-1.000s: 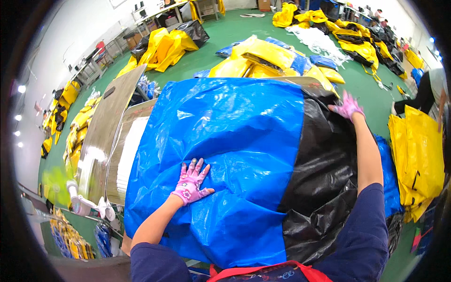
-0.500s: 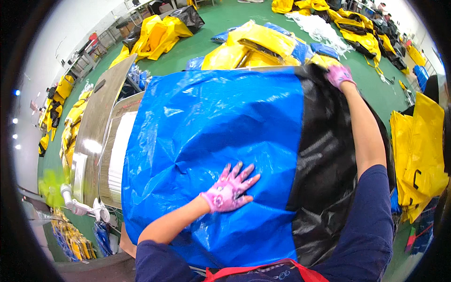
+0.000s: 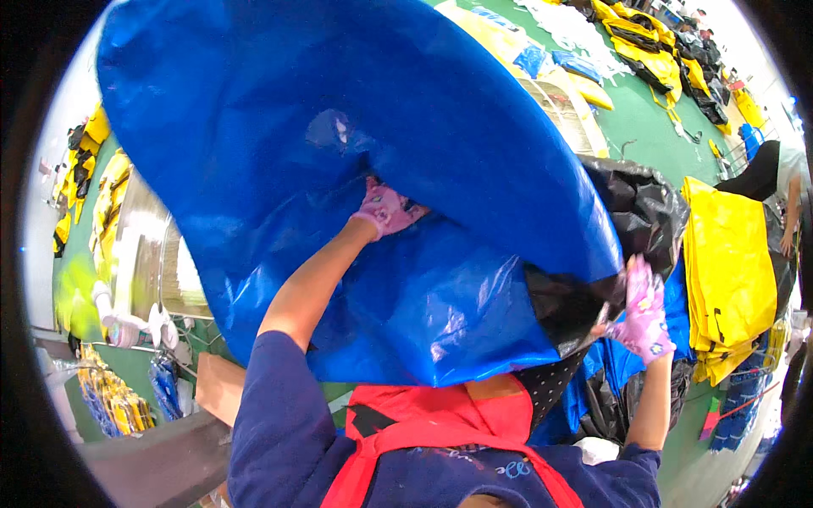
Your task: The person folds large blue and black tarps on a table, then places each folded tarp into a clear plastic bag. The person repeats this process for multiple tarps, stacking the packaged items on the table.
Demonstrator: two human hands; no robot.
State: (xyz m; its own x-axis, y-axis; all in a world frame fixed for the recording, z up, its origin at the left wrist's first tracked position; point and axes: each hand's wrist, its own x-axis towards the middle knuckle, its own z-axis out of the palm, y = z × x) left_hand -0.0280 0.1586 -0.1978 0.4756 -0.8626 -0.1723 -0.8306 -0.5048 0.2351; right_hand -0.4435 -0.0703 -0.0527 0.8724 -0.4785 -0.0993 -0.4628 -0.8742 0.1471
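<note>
A big glossy blue sheet (image 3: pixel 406 110) with a black section (image 3: pixel 563 309) billows up in front of me, its far part raised and bent over. My left hand (image 3: pixel 389 212), in a pink patterned glove, is closed on a fold in the middle of the blue; some fingertips are hidden in the crease. At the near right edge, my right hand (image 3: pixel 645 313), gloved alike, has its thumb apart from its raised fingers. The thumb is by the sheet's black corner, and motion blurs it. More crumpled black sheeting (image 3: pixel 644 212) lies just beyond this hand.
Folded yellow sheets (image 3: pixel 728 267) hang or stack at the right, beside another person's arm (image 3: pixel 792 212). A white clip-on fan (image 3: pixel 127 326) with a green blur stands at the left. A brown board (image 3: pixel 218 385) is near it. Yellow bundles (image 3: pixel 644 51) lie on the green floor (image 3: pixel 635 118).
The sheet has gone from lying spread out to lifted and bulging. My left hand went from flat to gripping, farther forward. My right hand came back from the far right corner toward me.
</note>
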